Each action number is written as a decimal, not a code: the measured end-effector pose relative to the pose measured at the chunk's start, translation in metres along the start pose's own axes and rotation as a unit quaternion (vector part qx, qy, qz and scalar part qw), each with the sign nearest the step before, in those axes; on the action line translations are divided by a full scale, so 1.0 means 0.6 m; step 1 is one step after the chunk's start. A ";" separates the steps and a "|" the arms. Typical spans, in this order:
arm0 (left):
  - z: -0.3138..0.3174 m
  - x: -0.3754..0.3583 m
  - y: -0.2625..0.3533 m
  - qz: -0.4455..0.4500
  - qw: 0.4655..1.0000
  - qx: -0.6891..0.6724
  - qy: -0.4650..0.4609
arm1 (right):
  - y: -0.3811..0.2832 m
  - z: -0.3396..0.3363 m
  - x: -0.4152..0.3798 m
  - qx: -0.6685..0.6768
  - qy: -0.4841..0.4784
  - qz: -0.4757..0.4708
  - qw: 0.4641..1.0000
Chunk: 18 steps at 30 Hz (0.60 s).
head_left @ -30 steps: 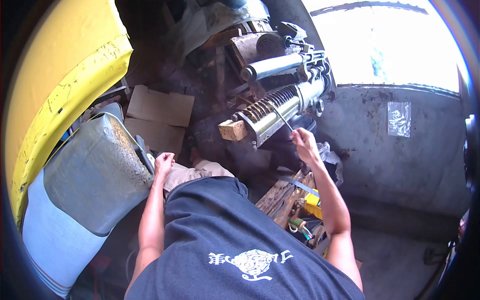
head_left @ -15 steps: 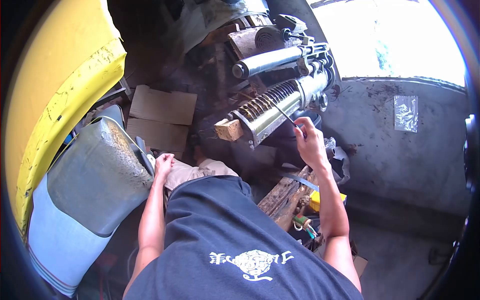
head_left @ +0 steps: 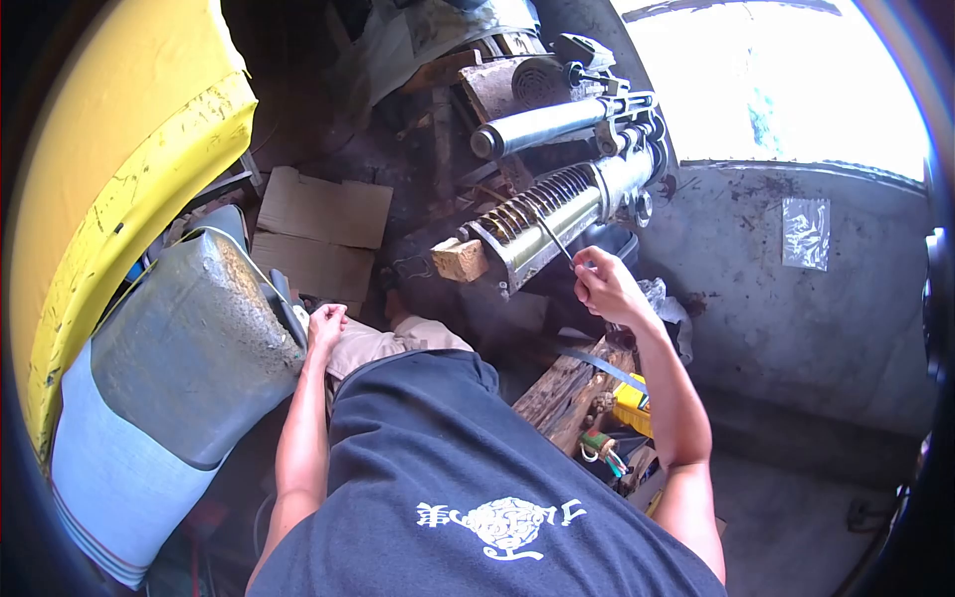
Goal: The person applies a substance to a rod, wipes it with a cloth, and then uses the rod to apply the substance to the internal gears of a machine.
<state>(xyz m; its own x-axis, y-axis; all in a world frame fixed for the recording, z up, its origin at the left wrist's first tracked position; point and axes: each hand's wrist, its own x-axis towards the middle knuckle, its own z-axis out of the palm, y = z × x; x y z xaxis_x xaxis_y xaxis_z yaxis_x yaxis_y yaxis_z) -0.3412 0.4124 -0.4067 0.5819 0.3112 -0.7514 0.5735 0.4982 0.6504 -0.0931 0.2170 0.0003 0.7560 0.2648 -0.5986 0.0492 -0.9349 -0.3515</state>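
A thin dark rod [head_left: 557,242] is pinched in my right hand [head_left: 607,287]. Its far end reaches the coils of a large spring [head_left: 532,207], which sits in a metal assembly with a shiny side plate [head_left: 557,239]. Against the near end of this assembly is a wooden block [head_left: 460,260]. A smooth metal cylinder [head_left: 542,125] runs parallel above the spring. My left hand [head_left: 326,324] rests at the thigh of the beige trousers [head_left: 383,350], fingers curled inward; I cannot tell whether anything is inside them.
To the left stand a yellow panel [head_left: 139,169] and a grey padded piece [head_left: 189,348]. Flattened cardboard [head_left: 318,214] lies on the floor. Below my right hand are wooden beams [head_left: 562,388] and a yellow box [head_left: 633,403]. A clear plastic bag [head_left: 806,234] hangs on the grey wall.
My right hand has moved slightly left and down with the rod, whose far end has shifted a little along the spring coils. My left hand stays at the thigh.
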 end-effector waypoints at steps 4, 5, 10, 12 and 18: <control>0.003 0.002 0.000 0.001 1.000 0.009 -0.001 | -0.012 -0.055 0.009 0.221 -0.173 0.123 0.952; 0.002 0.005 -0.003 0.002 1.000 0.007 -0.003 | -0.010 -0.060 0.012 0.242 -0.184 0.123 0.945; -0.001 0.003 -0.003 0.009 1.000 0.009 -0.004 | -0.013 -0.047 0.008 0.118 -0.074 0.083 0.987; -0.001 0.003 -0.003 0.015 1.000 0.015 -0.006 | -0.018 -0.029 0.006 -0.016 -0.011 0.067 0.998; 0.000 0.002 0.001 0.001 1.000 0.016 -0.001 | 0.002 -0.001 0.007 -0.298 0.159 -0.107 0.935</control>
<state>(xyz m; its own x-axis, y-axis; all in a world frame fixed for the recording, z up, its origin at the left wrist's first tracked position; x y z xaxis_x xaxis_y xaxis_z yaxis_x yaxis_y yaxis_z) -0.3402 0.4132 -0.4070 0.5849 0.3102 -0.7494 0.5906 0.4704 0.6557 -0.0893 0.2168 -0.0023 0.8383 0.4660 -0.2830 0.5052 -0.8591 0.0819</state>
